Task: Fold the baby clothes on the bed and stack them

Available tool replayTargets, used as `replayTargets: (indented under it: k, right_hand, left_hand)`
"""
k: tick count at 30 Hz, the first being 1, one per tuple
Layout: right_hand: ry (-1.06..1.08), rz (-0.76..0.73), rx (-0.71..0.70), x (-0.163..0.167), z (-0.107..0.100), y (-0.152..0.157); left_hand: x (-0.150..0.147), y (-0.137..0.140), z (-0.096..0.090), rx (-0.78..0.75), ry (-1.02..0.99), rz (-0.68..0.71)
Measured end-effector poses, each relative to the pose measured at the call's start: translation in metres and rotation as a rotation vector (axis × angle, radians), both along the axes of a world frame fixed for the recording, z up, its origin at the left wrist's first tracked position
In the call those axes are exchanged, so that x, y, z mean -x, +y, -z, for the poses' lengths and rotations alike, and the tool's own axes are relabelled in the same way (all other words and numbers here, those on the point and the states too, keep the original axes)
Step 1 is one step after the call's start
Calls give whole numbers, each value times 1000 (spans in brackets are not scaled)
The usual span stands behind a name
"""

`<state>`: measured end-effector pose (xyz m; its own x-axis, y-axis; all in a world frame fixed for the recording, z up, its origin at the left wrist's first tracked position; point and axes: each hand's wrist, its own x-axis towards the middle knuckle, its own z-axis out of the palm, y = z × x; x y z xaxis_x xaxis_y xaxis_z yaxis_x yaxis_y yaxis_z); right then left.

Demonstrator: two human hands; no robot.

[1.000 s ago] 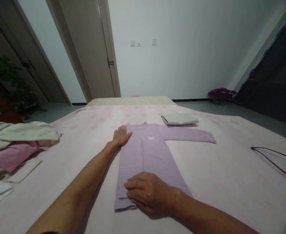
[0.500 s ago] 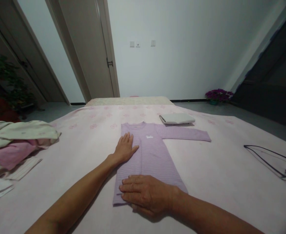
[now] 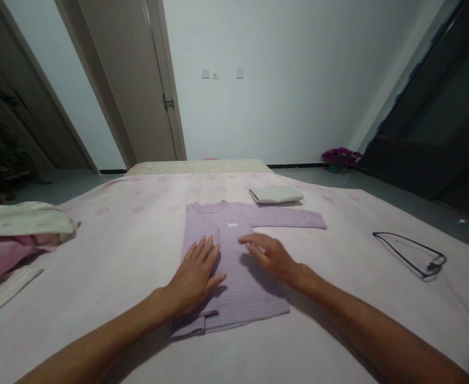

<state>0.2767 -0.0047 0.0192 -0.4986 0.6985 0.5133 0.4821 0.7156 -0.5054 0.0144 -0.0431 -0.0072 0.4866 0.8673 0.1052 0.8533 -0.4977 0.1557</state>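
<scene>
A lilac striped long-sleeved shirt (image 3: pixel 238 288) lies on the bed, its neckline away from me. Its left side is turned in, with that sleeve folded down along the body. The other sleeve (image 3: pixel 294 217) stretches out to the right. My left hand (image 3: pixel 196 274) rests open over the folded sleeve, fingers spread. Above the shirt's right half hovers my right hand (image 3: pixel 272 257), open with fingers slightly bent; its shadow falls on the cloth below. It holds nothing. A small white print (image 3: pixel 232 224) shows on the chest.
A folded white cloth (image 3: pixel 278 194) lies beyond the right sleeve. Heaped clothes (image 3: pixel 14 234) are at the left. A black wire-like frame (image 3: pixel 412 256), perhaps a hanger, lies at the right. The pink-patterned bedsheet (image 3: pixel 130 256) spreads underneath.
My right hand has lifted off the shirt's lower hem and moved up and right. My left hand has come slightly nearer along the folded sleeve. The view has shifted right.
</scene>
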Motion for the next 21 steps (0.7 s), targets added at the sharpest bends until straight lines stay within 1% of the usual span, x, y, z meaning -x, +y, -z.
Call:
replayTargets:
  k: [2,4,7,9,11,12,16,18,21]
  right_hand:
    - [-12,358,47,-39,4,38]
    - [-110,650,76,-78,8,71]
    - [-294,1030,154,-131,14,102]
    - [-345,1203,284,-157,19,112]
    - [-341,1295,412,-175,23,118]
    - [-332,1316,449,-181,25,120]
    - [-299,1330,463,-192,27,125]
    - [-265,1317,476,-192,25,127]
    - [-190,1266,484,-191,23,129]
  left_hand:
    - [0,-18,1,45,4,53]
    - [1,-28,3,94,15,70]
    - [3,-33,6,114,27,64]
    - [2,-33,6,105,35,61]
    - [2,-33,4,113,45,62]
    - [2,-33,3,128,48,64]
    - [5,-27,-2,201,3,80]
    - [7,-20,-8,234,-95,40]
    - [8,-6,-19,282,-367,-75]
